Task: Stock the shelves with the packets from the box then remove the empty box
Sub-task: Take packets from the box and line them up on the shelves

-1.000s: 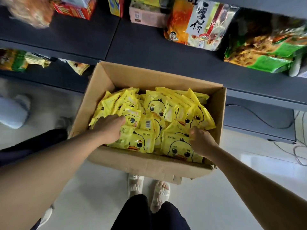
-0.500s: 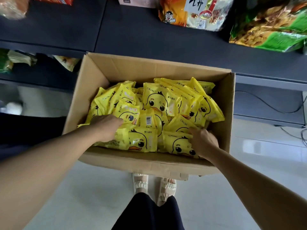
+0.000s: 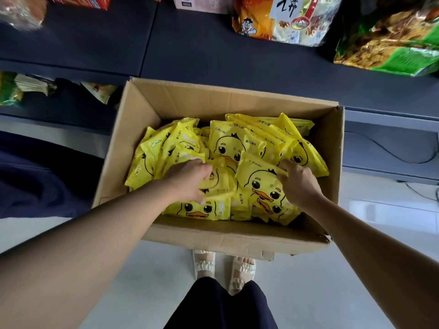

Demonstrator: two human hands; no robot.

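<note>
Cardboard box (image 3: 166, 108) holds yellow duck packets (image 3: 228, 143). L hand (image 3: 187, 181) reaches in, fingers curled on packets in the middle. R hand (image 3: 299, 184) grips the edge of one lifted packet (image 3: 259, 176).

Packets (image 3: 228, 148) in box (image 3: 213, 100); box near shelf (image 3: 190, 43); bags (image 3: 384, 39) on shelf, far right; feet (image 3: 223, 267) near box.

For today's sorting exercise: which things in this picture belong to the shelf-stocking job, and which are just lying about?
Job: cardboard box; yellow duck packets; left hand; right hand; dark shelf.

Lying about: orange snack bag; green snack bag; black cable.
</note>
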